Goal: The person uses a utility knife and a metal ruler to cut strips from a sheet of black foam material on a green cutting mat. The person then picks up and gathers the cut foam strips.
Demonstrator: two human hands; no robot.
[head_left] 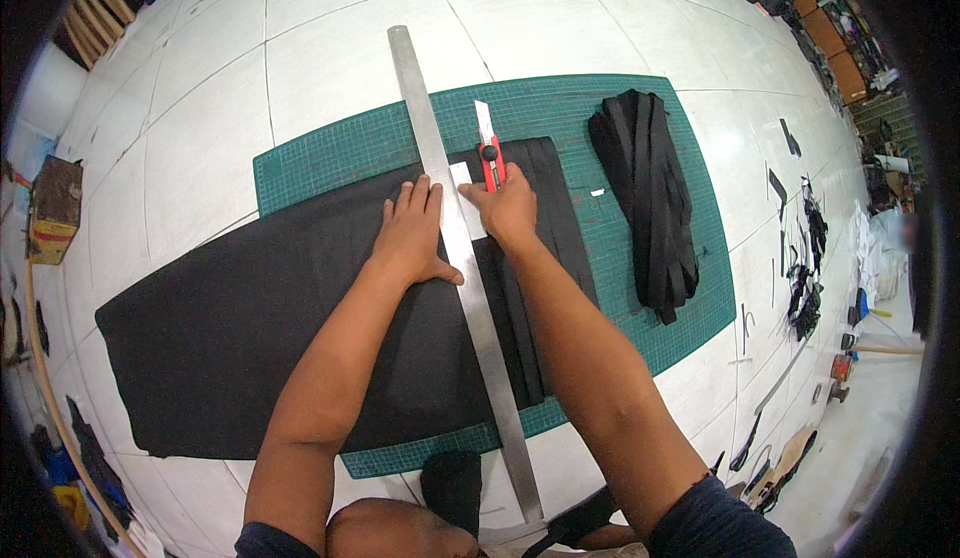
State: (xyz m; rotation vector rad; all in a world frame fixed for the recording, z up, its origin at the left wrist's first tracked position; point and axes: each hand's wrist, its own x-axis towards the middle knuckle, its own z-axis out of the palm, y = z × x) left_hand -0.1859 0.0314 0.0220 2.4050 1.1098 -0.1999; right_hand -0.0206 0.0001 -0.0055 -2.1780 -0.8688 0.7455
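Note:
A long metal ruler [470,288] lies slantwise across folded black fabric [260,328], which rests on a green cutting mat [330,163]. My left hand [408,233] lies flat with its fingers apart, pressing on the fabric and the ruler's left edge. On the ruler's other side, my right hand [508,208] is closed around a red utility knife [490,153]. Its blade points away from me, and the lower handle is hidden in the hand. A small white card [474,223] shows between ruler and right hand, partly covered by both.
A bundle of black fabric strips [645,203] lies on the mat's right side. Black scraps [805,288] litter the white tiled floor [350,8] farther right. At far left stands a worn box [55,208]. My bent knee [385,530] shows at the lower edge.

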